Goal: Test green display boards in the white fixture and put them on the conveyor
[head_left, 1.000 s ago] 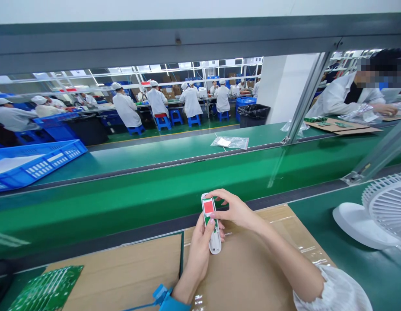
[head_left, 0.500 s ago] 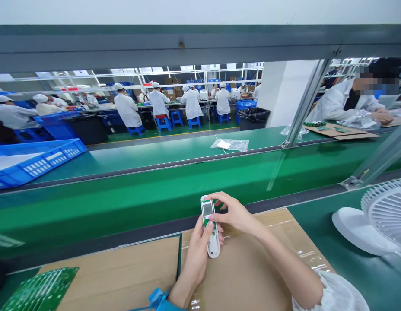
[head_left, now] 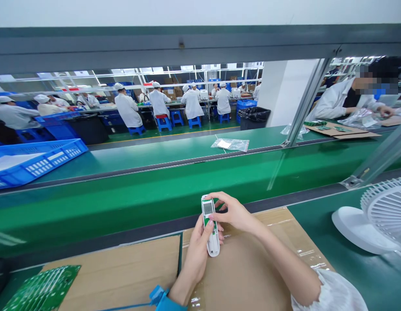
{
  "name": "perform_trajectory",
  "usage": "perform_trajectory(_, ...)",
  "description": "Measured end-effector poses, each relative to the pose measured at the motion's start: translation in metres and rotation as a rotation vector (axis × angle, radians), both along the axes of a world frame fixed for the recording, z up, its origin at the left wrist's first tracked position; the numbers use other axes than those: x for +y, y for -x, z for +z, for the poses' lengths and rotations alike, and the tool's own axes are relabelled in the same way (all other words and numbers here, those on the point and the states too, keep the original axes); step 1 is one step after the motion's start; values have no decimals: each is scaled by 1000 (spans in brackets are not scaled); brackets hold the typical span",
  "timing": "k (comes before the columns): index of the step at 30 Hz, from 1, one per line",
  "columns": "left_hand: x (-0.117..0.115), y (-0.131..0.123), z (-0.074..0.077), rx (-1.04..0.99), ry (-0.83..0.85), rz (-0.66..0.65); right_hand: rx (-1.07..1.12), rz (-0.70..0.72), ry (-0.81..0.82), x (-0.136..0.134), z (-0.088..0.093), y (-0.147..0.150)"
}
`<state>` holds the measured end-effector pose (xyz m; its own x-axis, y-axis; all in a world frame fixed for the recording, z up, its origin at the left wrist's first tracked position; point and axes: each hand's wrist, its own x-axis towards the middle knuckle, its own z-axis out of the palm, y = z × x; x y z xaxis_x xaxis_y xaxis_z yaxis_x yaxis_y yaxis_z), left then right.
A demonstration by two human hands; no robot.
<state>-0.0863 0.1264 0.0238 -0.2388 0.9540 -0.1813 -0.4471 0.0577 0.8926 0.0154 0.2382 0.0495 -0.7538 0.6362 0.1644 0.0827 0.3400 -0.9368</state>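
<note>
A slim white handheld device shell (head_left: 214,249) is tilted up in front of me, its inside facing me. In it lies a green circuit board (head_left: 206,221) with a small grey display (head_left: 208,208) near the top; faint digit-like marks show on the display. My left hand (head_left: 200,242) is closed around the shell's lower half, thumb lying over the board. At the upper part, my right hand (head_left: 232,212) grips the device with a fingertip at the top end and the thumb just below the display. Some of its other fingers are curled behind.
Brown cardboard (head_left: 246,272) covers the bench under my hands. Several green circuit boards (head_left: 45,287) lie at lower left, a white fan (head_left: 382,220) stands right. Past the green belt (head_left: 122,194) are a plastic bag (head_left: 231,144), a blue crate (head_left: 41,162) and a co-worker (head_left: 339,101).
Digit-like marks have appeared on the display, which looked plain grey before. Both my hands keep nearly the same hold. The co-worker's hands at right have shifted.
</note>
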Motion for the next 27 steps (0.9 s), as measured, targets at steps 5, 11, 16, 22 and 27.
perform_trajectory(5, 0, -1, 1, -9, -6, -2, -3, 6, 10, 0, -1, 0)
perform_trajectory(11, 0, 0, 2, -19, 3, 11, 2, 8, 11, 1, -2, 0)
perform_trajectory(16, 1, 0, 1, 2, 7, 7, 4, 8, 20, 1, -2, 0)
perform_trajectory(22, 1, 0, 2, 2, 7, 13, 6, 12, 26, 0, -3, 0)
perform_trajectory(27, 0, 0, 2, 4, -1, 4, 1, 14, 35, 0, -3, 0)
